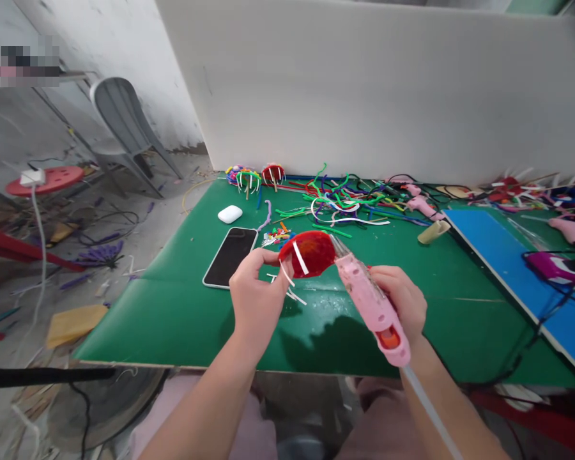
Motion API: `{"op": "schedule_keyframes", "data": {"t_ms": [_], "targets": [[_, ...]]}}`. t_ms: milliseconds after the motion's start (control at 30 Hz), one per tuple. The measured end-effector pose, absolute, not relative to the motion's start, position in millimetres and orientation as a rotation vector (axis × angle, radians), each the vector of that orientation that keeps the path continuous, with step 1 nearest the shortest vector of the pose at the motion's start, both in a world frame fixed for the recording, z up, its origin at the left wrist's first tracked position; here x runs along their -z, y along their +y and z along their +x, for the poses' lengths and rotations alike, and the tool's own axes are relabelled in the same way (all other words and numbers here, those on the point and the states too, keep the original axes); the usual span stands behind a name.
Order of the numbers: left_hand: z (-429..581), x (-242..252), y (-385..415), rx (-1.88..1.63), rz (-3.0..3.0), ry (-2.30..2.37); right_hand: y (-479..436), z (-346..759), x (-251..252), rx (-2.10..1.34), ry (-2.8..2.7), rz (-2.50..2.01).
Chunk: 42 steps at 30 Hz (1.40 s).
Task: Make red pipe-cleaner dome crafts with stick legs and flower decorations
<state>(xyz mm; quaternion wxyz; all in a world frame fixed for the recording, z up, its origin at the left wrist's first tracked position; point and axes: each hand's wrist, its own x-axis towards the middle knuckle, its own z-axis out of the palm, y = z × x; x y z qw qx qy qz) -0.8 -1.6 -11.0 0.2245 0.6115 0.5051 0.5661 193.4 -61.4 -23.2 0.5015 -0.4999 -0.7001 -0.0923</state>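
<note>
My left hand [257, 287] pinches the left rim of a shiny red cap-shaped piece [319, 254] between thumb and fingers. A white strip [300, 258] lies across the red surface, and another hangs from the edge beside my thumb. In my right hand [403, 299] is a pink hot glue gun [367, 300]. Its nozzle end is at the red piece's right rim; whether it touches cannot be made out. A long translucent glue stick [429, 409] sticks out of the gun's back end. Loose white strips [294, 295] show just below the red piece.
A phone [230, 257] and a white earbud case [230, 214] lie left on the green table [172, 319]. Behind are small coloured pieces [280, 235], tangled pipe cleaners [340, 201] and finished-looking caps [273, 174]. More pink glue guns [421, 206], a blue board [503, 268] and cables are right.
</note>
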Motion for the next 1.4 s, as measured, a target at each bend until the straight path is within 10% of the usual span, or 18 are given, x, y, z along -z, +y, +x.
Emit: {"op": "schedule_keyframes", "data": {"t_ms": [1400], "targets": [[-2.8, 6.9, -8.8, -1.570, 1.667, 1.342, -55.0, 187.8, 24.6, 0.387, -1.744, -1.102]]}}
